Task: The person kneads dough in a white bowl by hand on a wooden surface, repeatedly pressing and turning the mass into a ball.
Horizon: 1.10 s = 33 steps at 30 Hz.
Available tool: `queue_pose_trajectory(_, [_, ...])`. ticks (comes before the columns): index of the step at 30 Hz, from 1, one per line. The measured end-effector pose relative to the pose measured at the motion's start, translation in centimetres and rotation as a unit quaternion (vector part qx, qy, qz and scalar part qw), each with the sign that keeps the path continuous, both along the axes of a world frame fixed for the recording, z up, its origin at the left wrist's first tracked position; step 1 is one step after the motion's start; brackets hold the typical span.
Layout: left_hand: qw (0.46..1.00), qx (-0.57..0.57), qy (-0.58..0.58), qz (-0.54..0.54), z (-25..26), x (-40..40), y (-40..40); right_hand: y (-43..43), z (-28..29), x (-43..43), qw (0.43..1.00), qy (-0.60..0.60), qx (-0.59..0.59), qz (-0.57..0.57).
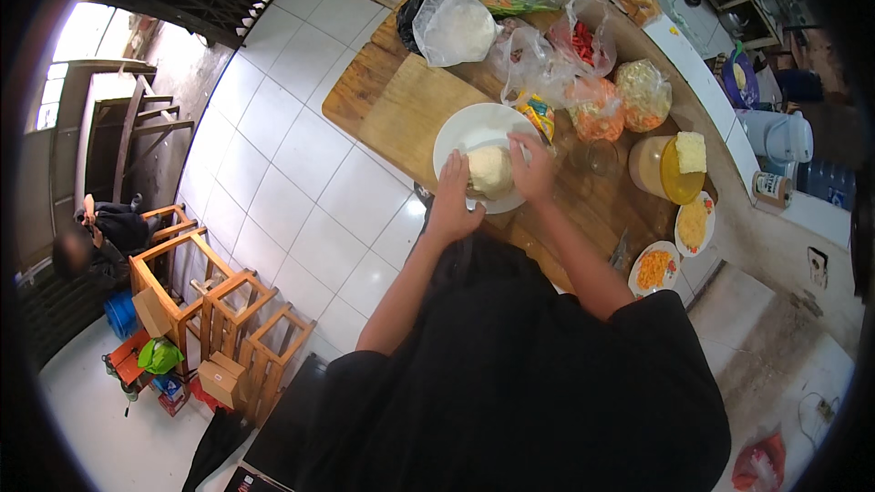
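Note:
A pale ball of dough (489, 171) rests in a white plate (456, 124) near the front edge of a wooden table (581, 219). Flat against the dough's left side lies my left hand (452, 199), its fingers extended and the thumb apart. At the dough's upper right, my right hand (532, 169) touches it or the plate's rim with bent fingers; the exact contact is hard to see. A wooden board (417, 116) lies left of the plate, and a yellow printed packet (537, 115) is just beyond it.
Bags of white powder (454, 24), red chillies (582, 41) and shredded vegetables (642, 96) line the back. To the right stand a glass (601, 157), a yellow-lidded tub (666, 167), a knife (620, 249) and plates of grated food (655, 270). Another person (113, 232) sits far left.

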<state>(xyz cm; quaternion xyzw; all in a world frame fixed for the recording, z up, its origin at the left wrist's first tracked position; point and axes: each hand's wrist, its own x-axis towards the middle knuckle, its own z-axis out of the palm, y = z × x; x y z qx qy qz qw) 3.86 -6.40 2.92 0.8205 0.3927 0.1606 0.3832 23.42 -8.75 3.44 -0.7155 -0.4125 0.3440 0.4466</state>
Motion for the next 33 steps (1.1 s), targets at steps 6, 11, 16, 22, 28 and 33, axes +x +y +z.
queue_pose_trajectory(6, [0.977, -0.098, -0.143, 0.122, -2.9, 3.3, -2.0, 1.6, -3.4, -2.1, 0.984, -0.132, 0.09, 0.076])
queue_pose_trajectory(11, [0.957, -0.134, -0.159, 0.201, -2.0, 2.9, -2.0, 0.0, -2.8, -4.3, 0.974, -0.181, 0.094, 0.097])
queue_pose_trajectory(16, [0.956, -0.06, -0.163, 0.236, -0.4, 4.0, -0.1, 1.1, -2.3, -2.3, 0.992, 0.047, 0.076, -0.087])
queue_pose_trajectory(22, [0.968, 0.051, -0.074, 0.234, -2.6, 7.1, -0.3, 1.4, -3.7, -2.2, 0.986, 0.099, 0.089, -0.102])
queue_pose_trajectory(28, [0.97, 0.002, -0.097, 0.225, -2.7, 6.4, 0.3, 0.9, -2.9, -2.5, 0.992, 0.111, 0.035, -0.052])
queue_pose_trajectory(33, [0.953, 0.124, -0.092, 0.261, -1.0, 6.5, 0.0, 0.6, -2.3, -1.2, 0.996, 0.021, 0.081, -0.024])
